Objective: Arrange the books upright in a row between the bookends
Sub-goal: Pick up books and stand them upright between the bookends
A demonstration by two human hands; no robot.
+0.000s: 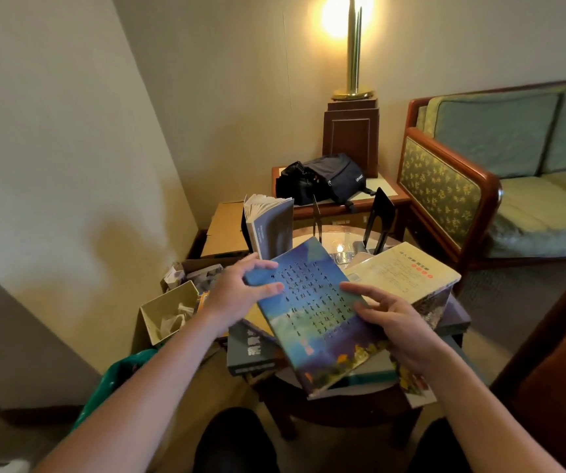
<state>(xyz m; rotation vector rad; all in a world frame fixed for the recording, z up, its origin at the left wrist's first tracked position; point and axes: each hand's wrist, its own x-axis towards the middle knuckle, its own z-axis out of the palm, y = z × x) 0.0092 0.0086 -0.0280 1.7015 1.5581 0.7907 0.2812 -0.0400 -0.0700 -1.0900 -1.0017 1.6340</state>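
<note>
Pinching left corner of book (312, 312) with left hand (240, 288), clasping right edge with right hand (394, 322), above pile (257, 353). Probably best tipping upright before easing forward from grip, against standing book (269, 227) between bookends (382, 220).

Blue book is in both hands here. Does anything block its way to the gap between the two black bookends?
Nothing visible does. The glass between the left bookend and right bookend looks bare. The grey book stands upright left of it; the cream book lies flat right of the blue book.
</note>
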